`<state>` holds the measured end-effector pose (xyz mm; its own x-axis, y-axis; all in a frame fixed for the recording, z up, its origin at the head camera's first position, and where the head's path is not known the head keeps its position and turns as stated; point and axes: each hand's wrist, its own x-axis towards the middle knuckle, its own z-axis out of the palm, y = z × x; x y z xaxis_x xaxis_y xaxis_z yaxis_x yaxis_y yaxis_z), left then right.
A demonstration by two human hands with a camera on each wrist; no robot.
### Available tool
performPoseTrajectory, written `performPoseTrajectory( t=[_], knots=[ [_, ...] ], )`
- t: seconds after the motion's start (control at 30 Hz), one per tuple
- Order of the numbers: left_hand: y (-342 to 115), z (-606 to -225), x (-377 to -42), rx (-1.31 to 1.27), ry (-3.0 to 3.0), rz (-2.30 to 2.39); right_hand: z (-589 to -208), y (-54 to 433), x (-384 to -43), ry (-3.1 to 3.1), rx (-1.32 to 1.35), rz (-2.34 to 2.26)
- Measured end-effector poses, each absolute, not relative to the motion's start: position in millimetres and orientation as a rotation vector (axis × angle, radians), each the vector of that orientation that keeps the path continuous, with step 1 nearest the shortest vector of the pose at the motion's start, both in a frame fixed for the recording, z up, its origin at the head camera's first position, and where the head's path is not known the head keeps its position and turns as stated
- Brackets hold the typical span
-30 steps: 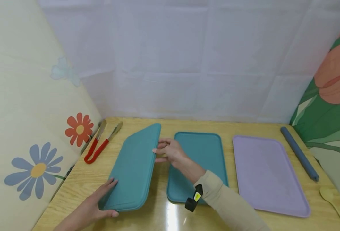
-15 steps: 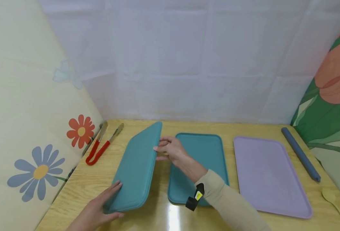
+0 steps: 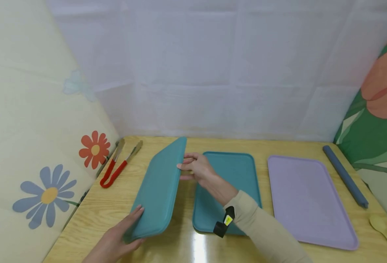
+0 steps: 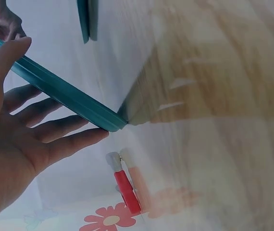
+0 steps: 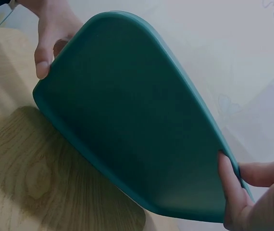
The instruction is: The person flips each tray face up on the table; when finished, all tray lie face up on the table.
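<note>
A teal tray (image 3: pixel 158 186) is held tilted above the wooden table, its right long side raised. At its near end my left hand (image 3: pixel 118 233) grips the rim, fingers on one face and thumb on the other, as the left wrist view shows at the tray's edge (image 4: pixel 65 89). My right hand (image 3: pixel 200 170) pinches the raised right rim between thumb and fingers; the right wrist view shows this hand (image 5: pixel 262 192) on the tray's underside (image 5: pixel 122 115). Behind my right forearm lies a second teal tray (image 3: pixel 229 168), flat and partly hidden.
A lilac tray (image 3: pixel 308 201) lies flat to the right, with a blue-grey rod (image 3: pixel 344 175) beyond it. At the right edge is a pale yellow spoon (image 3: pixel 379 224). Red-handled tongs (image 3: pixel 116 168) lie at the far left by the flowered cloth (image 3: pixel 22 109).
My left hand and the near end of the held tray have moved a little to the right, and the tray stands slightly steeper. Both hands keep their hold. The whole head view shifts slightly.
</note>
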<state>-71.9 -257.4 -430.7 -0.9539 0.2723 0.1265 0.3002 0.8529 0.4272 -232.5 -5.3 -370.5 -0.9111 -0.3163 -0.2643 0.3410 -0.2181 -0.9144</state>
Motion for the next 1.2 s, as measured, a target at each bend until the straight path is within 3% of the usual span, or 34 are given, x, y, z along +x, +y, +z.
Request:
performPoseTrajectory(
  t=[1.2],
  knots=[
    [-227,-435,-63,-0.52,-2.539,-0.539,-358,-1,-239,1.622,-0.005,-2.226]
  ],
)
